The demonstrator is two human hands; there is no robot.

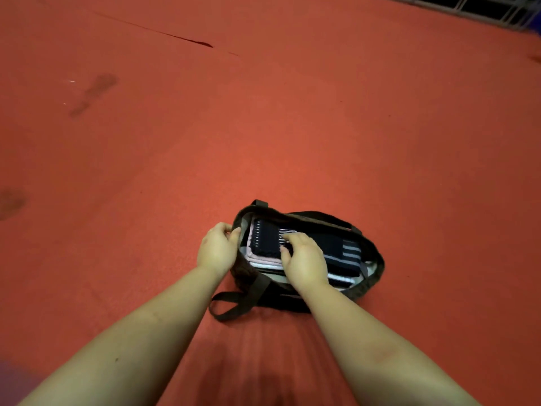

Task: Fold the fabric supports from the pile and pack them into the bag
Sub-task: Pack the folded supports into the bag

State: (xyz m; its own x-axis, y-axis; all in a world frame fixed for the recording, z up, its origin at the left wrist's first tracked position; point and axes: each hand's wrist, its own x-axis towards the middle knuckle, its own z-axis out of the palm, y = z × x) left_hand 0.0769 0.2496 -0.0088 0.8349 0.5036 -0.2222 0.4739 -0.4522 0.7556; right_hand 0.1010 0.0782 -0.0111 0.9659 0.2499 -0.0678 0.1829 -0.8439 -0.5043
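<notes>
**A:** Head view shows your left hand (pixel 216 249) pinching the rim of the dark bag (pixel 376 269) at its left end, thumb and fingers curled over the edge to hold the mouth open. Your right hand (pixel 304 262) lies inside the opening, fingers bent down onto the top folded fabric support (pixel 265 240), pressing or gripping its near edge. I cannot tell which.

**B:** And where is everything sitting?

**A:** The bag rests on the red surface (pixel 292 127), one strap (pixel 227 306) trailing loose toward you. Inside it you have a stack of folded supports: a black ribbed one on top, pale pink and white layers showing beneath it, and a striped piece (pixel 349 253) toward the right end. No pile is in view outside the bag, so the packing looks close to done.

**B:** How will the supports handle?

**A:** They look soft, light and knitted, so they will likely slump and unfold if you lift by one corner. Take hold across the folded edge, fingers flat on top and thumb beneath, and slide the piece in level. The bag is limp too, and its rim will probably sag shut once you release it, so keep your left pinch on it while you tuck the stack flat.
</notes>
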